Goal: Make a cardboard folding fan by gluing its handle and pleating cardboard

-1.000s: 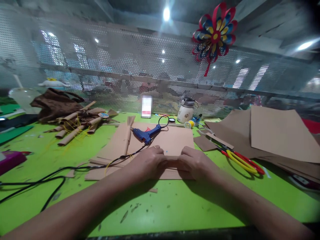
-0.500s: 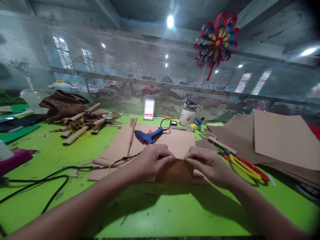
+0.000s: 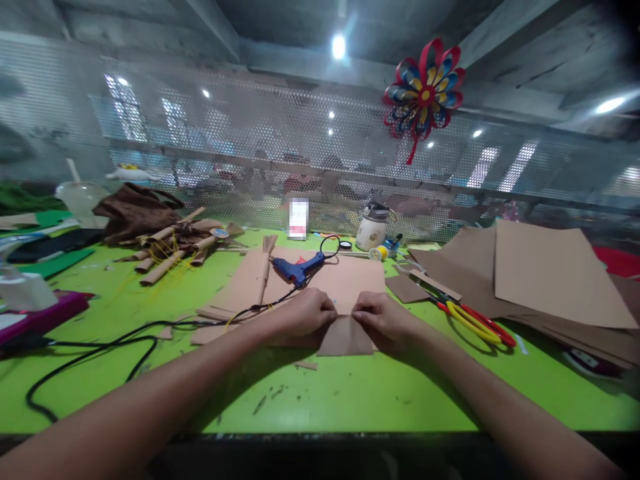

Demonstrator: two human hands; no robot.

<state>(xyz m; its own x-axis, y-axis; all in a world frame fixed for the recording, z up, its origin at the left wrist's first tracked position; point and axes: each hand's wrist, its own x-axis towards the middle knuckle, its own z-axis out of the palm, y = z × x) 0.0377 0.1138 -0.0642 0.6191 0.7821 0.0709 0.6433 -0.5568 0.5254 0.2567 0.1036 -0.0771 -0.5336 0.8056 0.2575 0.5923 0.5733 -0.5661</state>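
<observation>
A small piece of brown paper (image 3: 346, 338) lies between my hands, over the near edge of a stack of larger brown sheets (image 3: 357, 277). My left hand (image 3: 313, 312) pinches its far left edge, fingers closed. At the far right edge my right hand (image 3: 377, 317) pinches the same piece. Just beyond my hands a blue glue gun (image 3: 299, 269) rests on the sheets, its black cord (image 3: 200, 323) running left beneath my left forearm. Left of the glue gun lies a rolled paper stick with a frayed top (image 3: 265, 273).
Scissors with red and yellow handles (image 3: 477, 323) lie to the right, before large brown sheets (image 3: 555, 270). At the left are paper rolls with yellow thread (image 3: 167, 263), a brown cloth bag (image 3: 135, 213) and a purple power strip (image 3: 70, 307). A white bottle (image 3: 371, 227) stands behind.
Half a second ago both hands held the paper piece raised and tilted; now it lies lower and flatter on the stack. Earlier it looked folded or rolled between my fingers. The view has shifted slightly.
</observation>
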